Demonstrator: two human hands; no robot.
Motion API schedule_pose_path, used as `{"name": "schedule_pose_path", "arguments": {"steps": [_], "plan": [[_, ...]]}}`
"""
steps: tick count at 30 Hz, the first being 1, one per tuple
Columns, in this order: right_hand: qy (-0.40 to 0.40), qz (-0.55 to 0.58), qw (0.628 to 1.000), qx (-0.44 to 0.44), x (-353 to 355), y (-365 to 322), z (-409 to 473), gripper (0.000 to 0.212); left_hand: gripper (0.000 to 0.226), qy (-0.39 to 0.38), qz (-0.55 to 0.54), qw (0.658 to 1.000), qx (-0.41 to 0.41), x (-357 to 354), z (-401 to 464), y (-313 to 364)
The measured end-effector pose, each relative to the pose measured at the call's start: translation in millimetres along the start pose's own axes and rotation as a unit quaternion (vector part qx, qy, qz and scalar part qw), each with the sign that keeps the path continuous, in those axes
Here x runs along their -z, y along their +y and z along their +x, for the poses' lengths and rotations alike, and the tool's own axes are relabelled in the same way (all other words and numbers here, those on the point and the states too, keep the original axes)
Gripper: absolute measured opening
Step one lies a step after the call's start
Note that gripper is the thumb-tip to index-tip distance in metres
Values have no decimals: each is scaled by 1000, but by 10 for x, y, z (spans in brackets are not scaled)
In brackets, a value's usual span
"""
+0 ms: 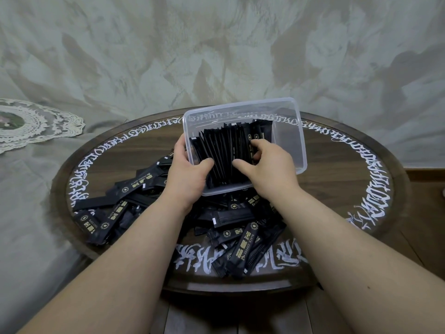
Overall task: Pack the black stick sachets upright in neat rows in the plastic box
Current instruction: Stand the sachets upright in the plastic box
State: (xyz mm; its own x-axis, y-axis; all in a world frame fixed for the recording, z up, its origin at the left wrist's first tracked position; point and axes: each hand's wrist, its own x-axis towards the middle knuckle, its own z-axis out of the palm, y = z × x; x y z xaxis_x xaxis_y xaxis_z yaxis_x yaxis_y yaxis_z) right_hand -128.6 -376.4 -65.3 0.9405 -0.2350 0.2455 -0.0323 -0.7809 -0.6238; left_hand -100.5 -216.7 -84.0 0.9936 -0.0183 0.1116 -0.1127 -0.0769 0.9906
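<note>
Your left hand [186, 169] grips the tilted plastic box [243, 145], your right hand [267, 165] pinches its one part-row of sachets [226, 153]; the loose pile [224, 225] remains on the counter [349, 179].

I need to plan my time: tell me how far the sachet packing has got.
Done: one row of sachets stands in the left part of the plastic box. In hand: the left hand grips the box's left wall; the right hand is on the row's right end. Left: the loose pile on the table.
</note>
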Motion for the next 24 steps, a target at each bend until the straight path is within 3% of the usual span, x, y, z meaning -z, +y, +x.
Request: {"name": "schedule_pose_path", "arguments": {"steps": [8, 15, 20, 24], "plan": [[-35, -69, 997, 4, -44, 5, 33, 93, 72, -5, 12, 1000, -21, 3, 7, -29], [18, -71, 997, -25, -3, 90, 58, 74, 74, -7, 35, 999, -24, 22, 15, -50], [115, 16, 991, 67, -11, 11, 25, 56, 71, -2, 35, 999, -23, 10, 11, -44], [42, 15, 997, 69, -92, -80, 6, 44, 67, -1, 26, 999, -23, 0, 12, -38]]}}
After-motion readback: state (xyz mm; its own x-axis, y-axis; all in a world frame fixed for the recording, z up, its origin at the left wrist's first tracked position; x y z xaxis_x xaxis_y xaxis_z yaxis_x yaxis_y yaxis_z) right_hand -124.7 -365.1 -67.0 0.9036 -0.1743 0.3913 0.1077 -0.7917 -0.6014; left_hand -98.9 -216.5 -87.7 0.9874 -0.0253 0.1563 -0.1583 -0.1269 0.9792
